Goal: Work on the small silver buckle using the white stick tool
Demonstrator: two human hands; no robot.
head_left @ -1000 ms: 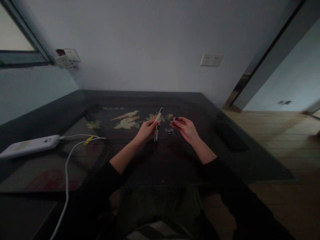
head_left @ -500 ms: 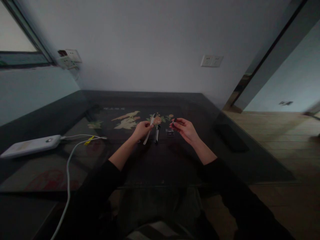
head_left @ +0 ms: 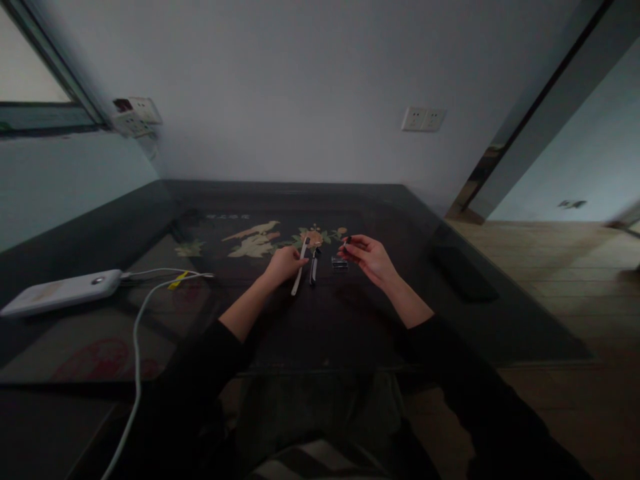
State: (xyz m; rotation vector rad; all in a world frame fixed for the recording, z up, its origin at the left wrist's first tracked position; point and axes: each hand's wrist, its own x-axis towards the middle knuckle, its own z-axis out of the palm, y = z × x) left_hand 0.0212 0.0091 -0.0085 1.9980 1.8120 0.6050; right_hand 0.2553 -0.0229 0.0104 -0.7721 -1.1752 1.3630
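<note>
My left hand (head_left: 285,265) is closed on a slim, pale stick (head_left: 298,280) with a dark upper end, which leans over the table. Just right of it lies a shorter black-and-white tool with a dark head (head_left: 314,267), apart from my fingers. A small clear-and-dark case (head_left: 339,263) rests farther right, between that tool and my right hand (head_left: 369,257). Thumb and fingertips of that hand pinch a small dark piece (head_left: 349,241) above the table. Its exact kind is too small to make out.
The dark glossy table (head_left: 310,333) shows printed birds and flowers. On the left lie a white power bank (head_left: 65,292) and its white cable (head_left: 136,347) with a yellow tag. A dark flat object (head_left: 463,275) is at right. Wall sockets (head_left: 423,119) are behind.
The pale stick has shifted slightly toward me and stands a little steeper in my left hand. My right hand keeps its pinch on the small dark piece, almost unmoved.
</note>
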